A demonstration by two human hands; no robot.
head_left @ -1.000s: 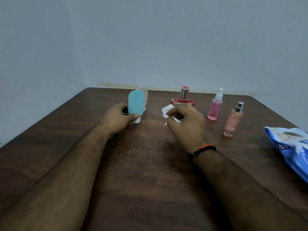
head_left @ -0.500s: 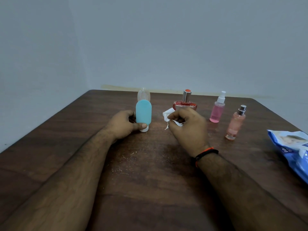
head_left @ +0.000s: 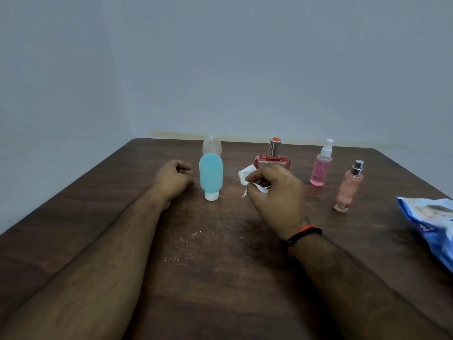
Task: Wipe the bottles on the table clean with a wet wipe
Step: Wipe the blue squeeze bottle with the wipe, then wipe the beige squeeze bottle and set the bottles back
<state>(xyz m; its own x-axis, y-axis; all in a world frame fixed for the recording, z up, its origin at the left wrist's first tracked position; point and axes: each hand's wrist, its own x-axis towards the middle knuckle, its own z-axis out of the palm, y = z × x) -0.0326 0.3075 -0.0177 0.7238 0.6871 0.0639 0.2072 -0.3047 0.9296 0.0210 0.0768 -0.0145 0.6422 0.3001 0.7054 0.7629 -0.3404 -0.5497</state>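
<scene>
On the table [head_left: 220, 278], my right hand [head_left: 275, 192] pinches the wet wipe [head_left: 247, 176].
Beside it stands the blue bottle [head_left: 210, 179] on its white cap, apart from my left hand [head_left: 172, 180], whose grip is loosely curled and holds nothing. Behind: a clear bottle [head_left: 212, 147], red bottle [head_left: 272, 159], two pink sprays.

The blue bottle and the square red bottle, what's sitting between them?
In the head view, only the wet wipe in the right hand lies between the blue bottle and the red bottle.
</scene>
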